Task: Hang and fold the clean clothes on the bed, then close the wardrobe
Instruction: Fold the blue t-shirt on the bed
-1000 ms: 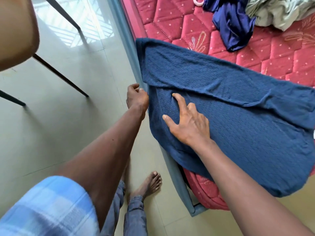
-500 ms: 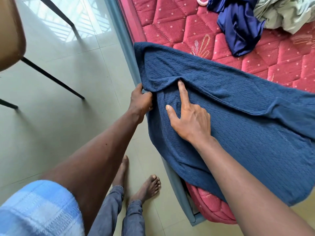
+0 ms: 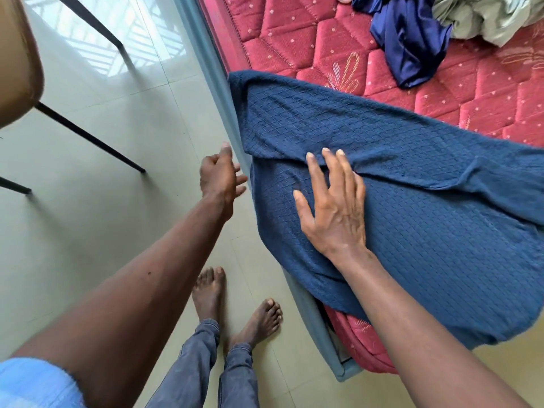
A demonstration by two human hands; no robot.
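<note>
One wide-angle head-worn camera is looking steeply down from standing height, closely framing bare feet (image 3: 209,293) at 6 o'clock, the pale tiled floor (image 3: 88,201) toward 9 o'clock and the red quilted mattress (image 3: 309,45) toward 1 o'clock.

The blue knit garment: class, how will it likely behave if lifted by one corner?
Probably floppy: the blue knit garment sags over the mattress edge. Likely grippy, not slippery: its weave looks raised and textured.

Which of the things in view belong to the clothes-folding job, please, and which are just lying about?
Part of the job: blue knitted garment, pressed flat by the right hand; left hand, open beside it; shiny navy garment; pale green garment; bed.
Just lying about: chair.
</note>
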